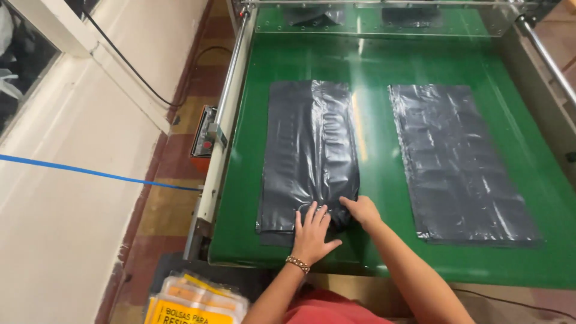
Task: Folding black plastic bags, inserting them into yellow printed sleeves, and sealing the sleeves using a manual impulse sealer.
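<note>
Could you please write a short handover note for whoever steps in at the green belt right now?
Left hand: flat, palm down on the near end of the left stack of dark plastic bags. Right hand: gripping the near right corner of that stack, where the plastic is bunched.
Both stacks lie lengthwise on the green belt; the right stack of dark bags lies flat and untouched.
Done: near end of the left stack gathered.
Left: the rest of the left stack lies flat; the right stack is not yet handled.

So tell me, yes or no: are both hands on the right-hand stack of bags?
No, the left hand and right hand both rest on the left stack of dark bags; the right stack lies untouched.
</note>
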